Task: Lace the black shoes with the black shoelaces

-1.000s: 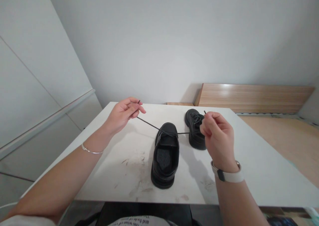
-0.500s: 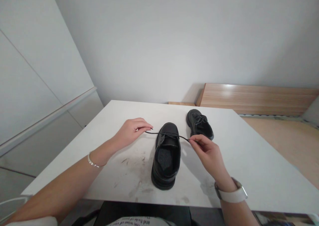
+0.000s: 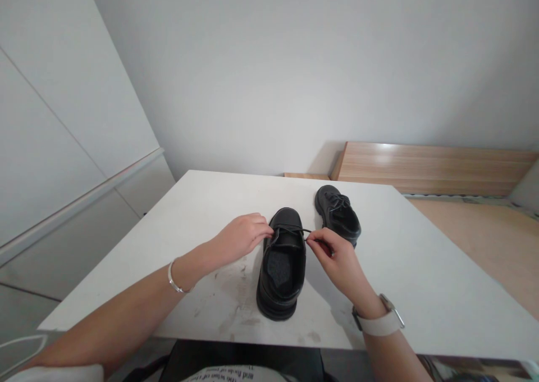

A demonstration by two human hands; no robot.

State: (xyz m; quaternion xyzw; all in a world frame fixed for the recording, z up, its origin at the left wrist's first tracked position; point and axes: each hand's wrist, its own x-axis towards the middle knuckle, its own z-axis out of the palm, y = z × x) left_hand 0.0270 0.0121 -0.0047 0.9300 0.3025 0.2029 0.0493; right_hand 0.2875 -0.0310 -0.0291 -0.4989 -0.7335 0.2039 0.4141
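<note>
Two bare hands work at the lace (image 3: 290, 226) of a black shoe (image 3: 281, 264) on a white worktop (image 3: 421, 281). Half a second ago the hands were farther apart, with lace stretched out on both sides of the shoe. Now both have come in close: the left hand (image 3: 240, 237) has reached the shoe's left edge, and its stretch of lace has gone from sight, while on the right only a short piece shows between shoe and fingers. The shoe itself has hardly moved.

It stands upright on its sole, near the middle of the worktop and between the hands. Its toe points away from the person, towards the pale wall (image 3: 295, 78), and its heel faces the person. The long axis runs almost straight away from the viewer — the toe leans very slightly to the right.

The right hand (image 3: 337, 261) has a closed grip, thumb and fingertips pinched on the lace just beside the shoe. The left hand's fingertips are bunched together at the lacing; whether that grip has hold of the lace, I cannot tell.

A second shoe (image 3: 322, 202) stands beyond the right hand — its lace tied, its toe pointing away and to the left. Dark smudges (image 3: 244, 292) mark the worktop left of the near shoe.
</note>
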